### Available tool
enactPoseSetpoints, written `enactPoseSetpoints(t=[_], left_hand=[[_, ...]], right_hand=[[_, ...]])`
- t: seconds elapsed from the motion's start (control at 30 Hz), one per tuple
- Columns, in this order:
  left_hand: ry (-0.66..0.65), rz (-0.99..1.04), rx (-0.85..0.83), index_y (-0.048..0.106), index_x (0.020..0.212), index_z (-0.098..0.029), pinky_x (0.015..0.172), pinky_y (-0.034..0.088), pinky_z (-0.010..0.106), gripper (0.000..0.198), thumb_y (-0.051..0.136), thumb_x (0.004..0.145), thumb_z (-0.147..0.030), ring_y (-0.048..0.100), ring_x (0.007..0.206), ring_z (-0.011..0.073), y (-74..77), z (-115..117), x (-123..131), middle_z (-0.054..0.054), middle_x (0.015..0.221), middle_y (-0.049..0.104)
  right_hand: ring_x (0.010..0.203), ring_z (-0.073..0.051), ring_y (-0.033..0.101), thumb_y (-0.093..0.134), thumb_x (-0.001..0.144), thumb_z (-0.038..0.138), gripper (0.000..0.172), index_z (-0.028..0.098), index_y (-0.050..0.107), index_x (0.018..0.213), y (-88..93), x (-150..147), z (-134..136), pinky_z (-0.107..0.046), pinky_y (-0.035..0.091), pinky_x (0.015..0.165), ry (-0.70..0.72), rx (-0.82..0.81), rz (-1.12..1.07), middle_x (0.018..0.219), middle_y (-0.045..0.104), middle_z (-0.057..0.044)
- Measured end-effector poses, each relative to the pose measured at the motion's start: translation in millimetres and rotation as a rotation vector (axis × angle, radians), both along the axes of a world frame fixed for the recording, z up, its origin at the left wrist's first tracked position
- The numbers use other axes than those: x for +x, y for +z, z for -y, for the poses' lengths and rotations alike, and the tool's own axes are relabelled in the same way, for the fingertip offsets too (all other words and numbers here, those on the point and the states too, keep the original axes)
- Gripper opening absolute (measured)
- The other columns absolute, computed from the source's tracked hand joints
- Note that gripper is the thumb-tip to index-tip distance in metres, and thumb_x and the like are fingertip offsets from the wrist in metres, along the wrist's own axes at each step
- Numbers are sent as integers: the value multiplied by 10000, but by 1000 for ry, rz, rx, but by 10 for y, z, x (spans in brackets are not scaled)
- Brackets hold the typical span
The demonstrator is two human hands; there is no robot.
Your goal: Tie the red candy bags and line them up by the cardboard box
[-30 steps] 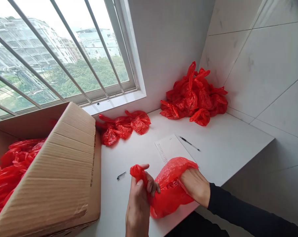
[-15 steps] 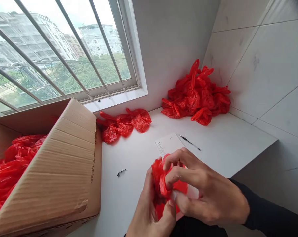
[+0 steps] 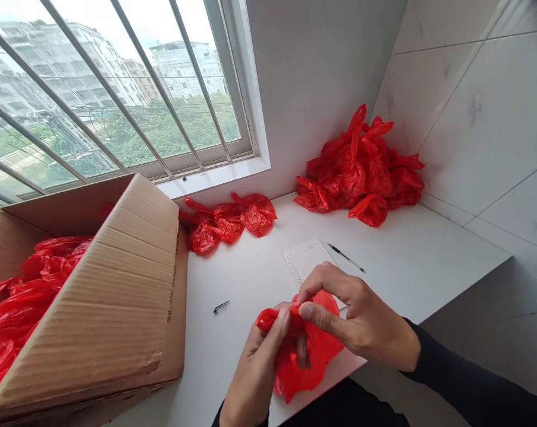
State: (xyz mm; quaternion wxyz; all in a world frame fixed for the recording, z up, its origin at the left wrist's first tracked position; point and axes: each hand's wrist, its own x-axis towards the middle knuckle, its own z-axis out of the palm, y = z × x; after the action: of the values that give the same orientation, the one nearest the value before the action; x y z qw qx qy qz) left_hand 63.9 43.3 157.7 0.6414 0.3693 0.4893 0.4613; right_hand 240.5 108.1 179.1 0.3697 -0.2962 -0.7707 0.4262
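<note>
Apparently, left hand (image 3: 263,359) and right hand (image 3: 364,320) work the neck of a red bag (image 3: 297,379), tying or untying unclear | both pinch its twisted plastic, bag below them over the desk (image 3: 245,267) | next likely calls for firm fingertips | thin, glossy, crinkled; ribbed cardboard box (image 3: 117,296) left of them
</note>
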Motion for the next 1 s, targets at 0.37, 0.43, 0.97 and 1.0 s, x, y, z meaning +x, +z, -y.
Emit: enactPoseSetpoints(t=[0.37, 0.43, 0.97, 1.0], left_hand=[[14, -433, 284, 734, 1005, -216, 685, 500, 278, 193, 639, 854, -141, 635, 755, 178, -70, -29, -207, 37, 842, 697], [134, -613, 438, 729, 1057, -252, 712, 507, 280, 354, 566, 827, -38, 658, 809, 181, -195, -2, -206, 34, 926, 718], [382, -1097, 687, 560, 1413, -347, 1069, 449, 456, 605, 568, 907, -16, 560, 1297, 269, -925, 562, -368, 41, 1341, 678], [410, -1110, 641, 603, 1369, -359, 1045, 460, 443, 568, 588, 905, -33, 589, 1253, 261, -1000, 677, -403, 26, 1278, 712]], right_hand=[[947, -181, 642, 376, 1069, 421, 344, 198, 622, 1161, -413, -136, -132, -486, 314, 1146, 168, -99, 103, 1025, 687, -40], [791, -164, 611, 285, 1086, 423, 431, 200, 650, 1137, -454, -134, -154, -380, 494, 894, 131, -220, 123, 845, 645, -16], [876, -190, 589, 505, 1004, 371, 232, 216, 613, 869, -776, 223, -306, -301, 455, 738, -157, -222, 238, 895, 649, -19], [884, -203, 588, 509, 1000, 400, 259, 216, 611, 849, -868, 298, -323, -306, 454, 721, -203, -250, 256, 882, 648, -25]])
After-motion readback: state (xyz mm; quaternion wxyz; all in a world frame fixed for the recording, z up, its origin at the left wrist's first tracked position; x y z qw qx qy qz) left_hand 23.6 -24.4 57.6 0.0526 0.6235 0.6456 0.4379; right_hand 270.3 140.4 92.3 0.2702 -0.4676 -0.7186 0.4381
